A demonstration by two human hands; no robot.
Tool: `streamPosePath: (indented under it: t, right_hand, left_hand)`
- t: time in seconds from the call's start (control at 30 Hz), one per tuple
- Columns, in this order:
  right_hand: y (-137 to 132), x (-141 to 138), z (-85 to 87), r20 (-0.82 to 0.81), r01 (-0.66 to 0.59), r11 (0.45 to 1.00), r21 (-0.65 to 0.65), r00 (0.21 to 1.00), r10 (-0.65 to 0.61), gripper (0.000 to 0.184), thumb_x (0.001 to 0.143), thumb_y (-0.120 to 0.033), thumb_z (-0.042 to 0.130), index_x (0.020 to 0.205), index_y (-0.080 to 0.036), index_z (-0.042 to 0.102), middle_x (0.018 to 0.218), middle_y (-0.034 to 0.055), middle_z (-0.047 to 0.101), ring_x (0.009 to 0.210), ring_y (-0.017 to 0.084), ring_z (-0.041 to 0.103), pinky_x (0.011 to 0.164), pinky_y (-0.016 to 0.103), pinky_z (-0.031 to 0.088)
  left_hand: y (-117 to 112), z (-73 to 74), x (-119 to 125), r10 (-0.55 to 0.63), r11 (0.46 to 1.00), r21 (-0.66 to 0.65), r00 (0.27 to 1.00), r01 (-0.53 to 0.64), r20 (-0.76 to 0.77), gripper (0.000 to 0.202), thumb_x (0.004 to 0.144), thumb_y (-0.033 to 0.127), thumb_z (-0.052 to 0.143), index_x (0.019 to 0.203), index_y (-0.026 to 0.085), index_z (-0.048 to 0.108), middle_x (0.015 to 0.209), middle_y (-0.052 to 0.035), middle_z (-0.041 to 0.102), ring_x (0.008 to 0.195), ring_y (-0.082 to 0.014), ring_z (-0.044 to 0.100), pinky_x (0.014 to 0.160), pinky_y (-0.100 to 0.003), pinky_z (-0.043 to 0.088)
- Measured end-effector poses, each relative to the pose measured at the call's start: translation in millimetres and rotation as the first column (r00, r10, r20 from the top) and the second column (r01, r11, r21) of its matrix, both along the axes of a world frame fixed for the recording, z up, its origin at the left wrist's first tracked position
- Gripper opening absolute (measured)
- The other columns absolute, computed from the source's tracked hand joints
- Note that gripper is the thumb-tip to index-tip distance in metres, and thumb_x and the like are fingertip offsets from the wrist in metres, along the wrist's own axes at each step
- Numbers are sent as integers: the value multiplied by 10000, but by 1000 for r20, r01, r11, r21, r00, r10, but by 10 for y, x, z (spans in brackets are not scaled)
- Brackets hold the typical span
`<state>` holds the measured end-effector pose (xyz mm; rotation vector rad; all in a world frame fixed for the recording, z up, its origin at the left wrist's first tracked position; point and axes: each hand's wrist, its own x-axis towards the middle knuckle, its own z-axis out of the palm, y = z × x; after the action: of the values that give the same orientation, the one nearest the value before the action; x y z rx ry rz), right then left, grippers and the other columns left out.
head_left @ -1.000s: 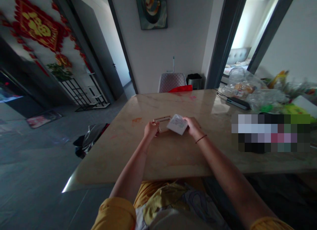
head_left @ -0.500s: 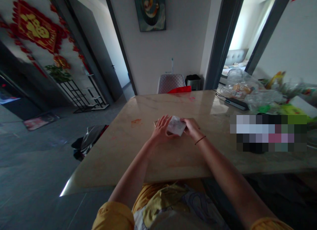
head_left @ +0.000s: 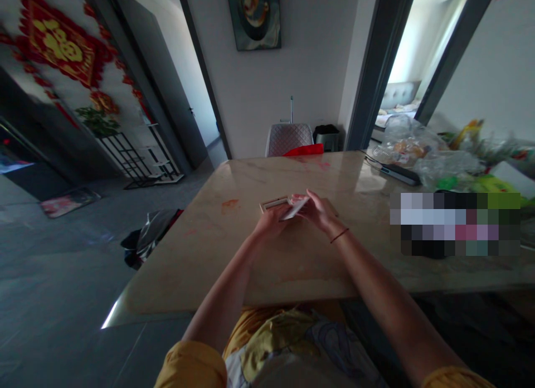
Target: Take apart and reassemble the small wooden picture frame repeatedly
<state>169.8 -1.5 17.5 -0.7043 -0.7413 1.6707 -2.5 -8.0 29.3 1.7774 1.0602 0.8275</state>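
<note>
A thin, flat white piece (head_left: 295,209), like a card or folded paper, is held tilted between my hands over the table. My left hand (head_left: 271,223) is closed at its lower left edge, with most of the fingers hidden. On the other side, my right hand (head_left: 318,213) has its fingers behind the piece and its thumb raised near the top edge. Just beyond my left hand lies a shallow, light brown box or frame (head_left: 267,203), partly covered by the hand. Another flat brownish thing (head_left: 333,207) shows behind my right wrist.
The marble-look table (head_left: 200,271) carries a reddish-orange mark (head_left: 229,206) on the left. To the right are a dark, long device (head_left: 400,174) with a cable, clear plastic bags (head_left: 405,140) and a blurred-out patch. A quilted chair (head_left: 289,140) stands at the far edge.
The white piece has turned from facing me broadly to a steep, narrow tilt. My left hand has dropped lower and rolled over, uncovering more of the brown box; my right fingers have shifted behind the piece.
</note>
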Motion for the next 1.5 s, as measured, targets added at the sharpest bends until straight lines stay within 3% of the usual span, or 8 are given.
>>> streamPosePath:
  t: [0.2,0.43,0.63,1.0,1.07,1.17,1.3,1.5]
  right_hand:
    - [-10,-22,4,69,9,995,96,997,-15,174,812,-326,597,860,-185,687,815,28,710,670,112,636,615,214,468]
    - [40,-41,-92,185,163,961,221,961,-206,181,629,-277,750,787,-227,676,683,-41,664,584,78,577,588,203,426]
    - [56,-15,-108,203,144,959,242,960,-195,253,599,-365,763,787,-232,656,685,-29,663,614,102,591,595,235,428]
    - [64,19,-104,120,172,965,196,973,-198,262,602,-361,774,801,-235,661,705,-27,672,586,100,600,545,222,460]
    - [37,4,-87,124,175,964,198,972,-202,284,595,-362,776,826,-234,669,748,-16,689,631,116,626,572,233,479]
    - [21,-21,-84,147,188,959,211,964,-222,307,582,-381,776,826,-225,676,759,-3,699,640,126,640,581,244,486]
    - [36,-57,-98,175,229,946,230,946,-272,317,554,-398,781,793,-216,678,710,-1,697,600,131,639,592,269,500]
    - [12,-131,-83,182,319,917,240,913,-366,313,527,-363,789,777,-202,693,719,4,705,605,142,643,659,313,522]
  left_hand:
    - [31,-28,-12,49,969,244,999,-49,5,323,817,396,544,1061,231,676,1070,-38,676,1039,-247,585,933,-357,417]
    - [35,33,-32,353,930,98,935,-356,41,326,719,461,632,649,143,639,570,-3,558,617,-151,543,536,-224,393]
    - [40,59,-43,321,945,-10,925,-326,201,445,623,556,685,545,138,556,464,39,440,436,-67,399,408,-187,289]
    - [76,97,-127,312,947,-211,850,-243,424,463,598,564,721,748,134,640,584,13,579,462,-79,516,461,-212,475]
    - [98,56,-114,380,925,-142,847,-353,371,399,663,494,704,830,135,659,652,-10,623,523,-101,564,496,-221,486]
    - [96,-10,-78,499,794,248,828,-555,258,312,720,300,694,1002,171,657,886,-56,673,744,-149,631,646,-257,522]
    - [31,-60,-21,469,638,685,883,-351,16,190,813,174,591,971,215,688,1001,-54,675,927,-173,626,863,-315,494]
    - [-30,-104,59,458,648,728,878,-223,-139,269,851,265,576,1105,214,650,1241,-88,603,1083,-213,600,952,-376,467]
